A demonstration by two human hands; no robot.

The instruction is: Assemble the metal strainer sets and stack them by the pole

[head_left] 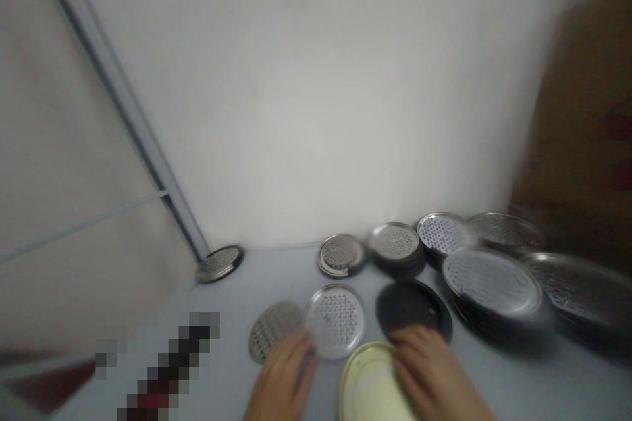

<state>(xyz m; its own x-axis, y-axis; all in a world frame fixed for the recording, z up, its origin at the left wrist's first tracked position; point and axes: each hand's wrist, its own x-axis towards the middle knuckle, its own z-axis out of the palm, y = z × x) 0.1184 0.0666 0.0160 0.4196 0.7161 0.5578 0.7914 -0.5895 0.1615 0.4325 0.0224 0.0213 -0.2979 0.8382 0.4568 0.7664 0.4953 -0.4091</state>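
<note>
My left hand (pixel 286 371) is closed at the lower right edge of a round perforated metal disc (pixel 275 329), which is blurred and appears to be in its fingers. Just right of those fingertips lies a shiny round metal plate (pixel 336 321) with a pattern of holes. My right hand (pixel 429 368) has its fingers bent over the right rim of a pale yellow round lid-like disc (pixel 370 385), cut off by the bottom of the view. Behind its fingertips is a black round disc (pixel 412 308). Blur hides the exact finger contact.
Along the back stand a small perforated plate (pixel 340 254), a stack of round plates (pixel 395 241) and another stack (pixel 444 233). A larger stack (pixel 494 283) is at right. One disc (pixel 220 263) sits at the left corner. A white wall (pixel 336 92) and brown cardboard (pixel 582 125) bound the table.
</note>
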